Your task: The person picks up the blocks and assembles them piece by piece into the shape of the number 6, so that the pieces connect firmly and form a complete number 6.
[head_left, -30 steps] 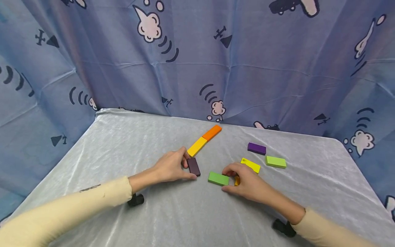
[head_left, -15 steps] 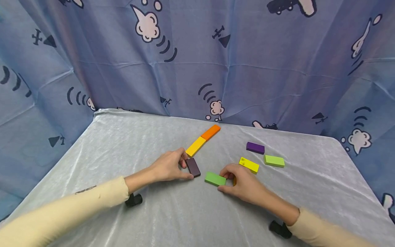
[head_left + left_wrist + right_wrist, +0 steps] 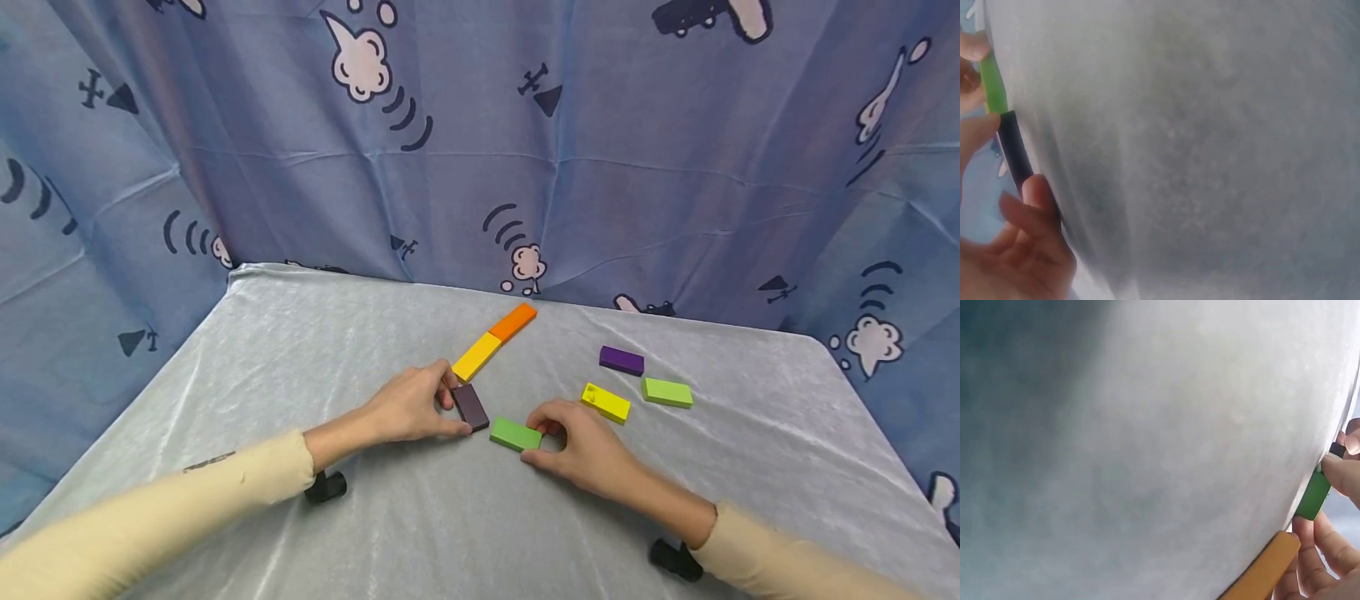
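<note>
In the head view my left hand (image 3: 412, 404) pinches a dark brown block (image 3: 471, 407) by its ends, thumb near the front and fingers at the back. The left wrist view also shows this dark block (image 3: 1015, 150) between thumb and fingertip. My right hand (image 3: 588, 446) holds a green block (image 3: 515, 434) by its right part, between thumb and fingers. The green block's left end lies right beside the dark block's front end; whether they touch I cannot tell. Beyond the dark block, a yellow-orange block (image 3: 476, 358) and an orange block (image 3: 513, 322) form a slanting line, end to end.
Right of centre lie a bright yellow block (image 3: 606, 403), a purple block (image 3: 622, 361) and a light green block (image 3: 667, 392). An amber block (image 3: 1266, 565) shows near the right fingers in the right wrist view. Grey cloth (image 3: 360, 533) covers the table; a patterned blue curtain (image 3: 450, 167) hangs behind.
My right hand has slid the green block left, up close to the dark brown block. The left hand has stayed nearly still. The amber block is now hidden in the head view.
</note>
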Tool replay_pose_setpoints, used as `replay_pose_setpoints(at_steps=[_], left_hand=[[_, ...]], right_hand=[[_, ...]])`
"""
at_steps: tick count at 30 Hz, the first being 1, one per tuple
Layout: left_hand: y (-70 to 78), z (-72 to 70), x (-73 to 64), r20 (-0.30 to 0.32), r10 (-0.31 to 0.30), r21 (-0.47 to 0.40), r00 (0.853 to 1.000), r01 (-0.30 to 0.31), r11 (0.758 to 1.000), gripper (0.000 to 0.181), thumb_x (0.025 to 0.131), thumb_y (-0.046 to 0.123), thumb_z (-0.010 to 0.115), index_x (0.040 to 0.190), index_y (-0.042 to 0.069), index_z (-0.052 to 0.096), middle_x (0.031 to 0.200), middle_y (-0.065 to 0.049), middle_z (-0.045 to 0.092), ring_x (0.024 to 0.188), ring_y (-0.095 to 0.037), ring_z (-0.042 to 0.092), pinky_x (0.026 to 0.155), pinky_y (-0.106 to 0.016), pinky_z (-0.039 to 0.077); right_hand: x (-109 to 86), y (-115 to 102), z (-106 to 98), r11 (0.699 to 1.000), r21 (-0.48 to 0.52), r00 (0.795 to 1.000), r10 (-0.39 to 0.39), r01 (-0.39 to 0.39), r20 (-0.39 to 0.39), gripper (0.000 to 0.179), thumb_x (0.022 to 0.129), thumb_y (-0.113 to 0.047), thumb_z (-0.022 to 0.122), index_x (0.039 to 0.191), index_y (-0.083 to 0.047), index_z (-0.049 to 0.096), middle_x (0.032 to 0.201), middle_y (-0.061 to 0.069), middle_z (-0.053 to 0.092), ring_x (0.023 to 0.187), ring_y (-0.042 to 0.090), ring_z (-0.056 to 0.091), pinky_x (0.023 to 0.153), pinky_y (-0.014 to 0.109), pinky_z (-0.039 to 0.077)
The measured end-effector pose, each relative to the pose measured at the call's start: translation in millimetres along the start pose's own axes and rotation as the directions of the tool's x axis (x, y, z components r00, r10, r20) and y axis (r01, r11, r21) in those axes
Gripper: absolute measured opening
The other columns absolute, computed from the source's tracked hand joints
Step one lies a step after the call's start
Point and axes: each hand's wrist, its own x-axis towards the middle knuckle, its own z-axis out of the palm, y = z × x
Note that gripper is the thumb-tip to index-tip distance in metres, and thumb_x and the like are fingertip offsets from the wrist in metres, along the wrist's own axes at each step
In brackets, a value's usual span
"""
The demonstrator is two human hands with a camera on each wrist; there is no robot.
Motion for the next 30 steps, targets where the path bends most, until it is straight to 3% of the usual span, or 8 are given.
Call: replay_pose_setpoints(at_steps=[30], left_hand=[[0.4, 0.3, 0.0, 0.002, -0.007, -0.003, 1.000, 0.007, 1.000, 0.053, 0.076, 0.038, 0.090, 0.110, 0.011, 0.060, 0.085, 0.008, 0.062, 0.067, -0.010, 0.055, 0.064, -0.031, 0.047]], right_hand=[[4.3, -1.4, -1.8, 1.000, 0.012, 1.000, 0.013, -0.013, -0.016, 0.028, 0.077, -0.016, 0.091, 0.096, -0.015, 0.071, 0.088, -0.008, 0.062, 0.082, 0.015, 0.058, 0.075, 0.034, 0.050]])
